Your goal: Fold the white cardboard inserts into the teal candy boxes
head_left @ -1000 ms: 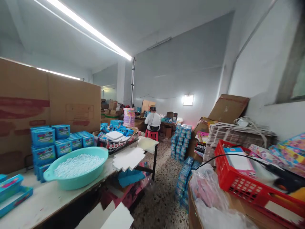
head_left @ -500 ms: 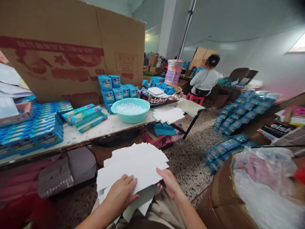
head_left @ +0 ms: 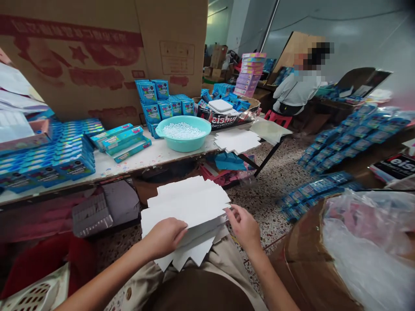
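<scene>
A stack of flat white card sheets (head_left: pixel 191 203) with notched edges lies fanned out on my lap. My left hand (head_left: pixel 167 237) is closed at the near edge of the top sheet, its thumb and fingers pinching the card. At the right edge of the stack my right hand (head_left: pixel 243 224) has its fingers curled, thumb and fingertips at a corner of the top sheet. Some lower sheets stick out beneath, towards my knees.
On the table (head_left: pixel 142 155) stand a turquoise basin (head_left: pixel 184 144) of small white pieces, blue boxes (head_left: pixel 69 155) and more white sheets (head_left: pixel 237 141). A cardboard box (head_left: pixel 295 255) with plastic bags (head_left: pixel 359 255) is at my right. A person (head_left: pixel 298 90) sits further back.
The view has swung down and left, bringing the stack and both hands in. Since half a second ago, my left hand has gone from lying flat on the sheets to pinching the near edge.
</scene>
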`<state>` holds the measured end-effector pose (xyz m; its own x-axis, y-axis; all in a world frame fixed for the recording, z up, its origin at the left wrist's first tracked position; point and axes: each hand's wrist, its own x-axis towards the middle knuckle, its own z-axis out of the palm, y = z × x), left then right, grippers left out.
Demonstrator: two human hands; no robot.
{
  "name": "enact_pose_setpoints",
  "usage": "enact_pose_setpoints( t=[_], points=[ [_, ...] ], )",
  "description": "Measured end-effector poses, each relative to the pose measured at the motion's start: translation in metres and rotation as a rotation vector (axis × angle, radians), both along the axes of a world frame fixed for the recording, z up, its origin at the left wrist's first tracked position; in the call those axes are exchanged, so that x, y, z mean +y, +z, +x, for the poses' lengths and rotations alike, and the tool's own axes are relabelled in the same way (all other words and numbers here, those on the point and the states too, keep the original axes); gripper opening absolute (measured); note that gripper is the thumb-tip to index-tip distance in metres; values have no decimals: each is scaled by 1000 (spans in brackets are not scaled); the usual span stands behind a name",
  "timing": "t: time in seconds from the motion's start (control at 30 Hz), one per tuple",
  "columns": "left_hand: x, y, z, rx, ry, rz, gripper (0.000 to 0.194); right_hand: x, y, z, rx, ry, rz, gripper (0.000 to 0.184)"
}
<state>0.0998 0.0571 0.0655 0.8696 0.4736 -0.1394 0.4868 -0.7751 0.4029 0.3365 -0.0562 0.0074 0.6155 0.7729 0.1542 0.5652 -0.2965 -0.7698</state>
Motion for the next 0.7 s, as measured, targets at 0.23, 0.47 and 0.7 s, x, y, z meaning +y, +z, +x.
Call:
enact_pose_setpoints(
  t=[0.23, 0.47, 0.7],
  points=[
    [-9, 0, -3, 97, 14, 40, 32, 9, 9, -5, -424, 674, 98, 21],
    [0, 6, -6, 33, 116, -138, 45, 26, -1, 13, -122, 588, 54, 15],
    [62, 14, -12, -199, 253, 164, 48, 49, 3, 15, -426, 722, 153, 23]
  ],
)
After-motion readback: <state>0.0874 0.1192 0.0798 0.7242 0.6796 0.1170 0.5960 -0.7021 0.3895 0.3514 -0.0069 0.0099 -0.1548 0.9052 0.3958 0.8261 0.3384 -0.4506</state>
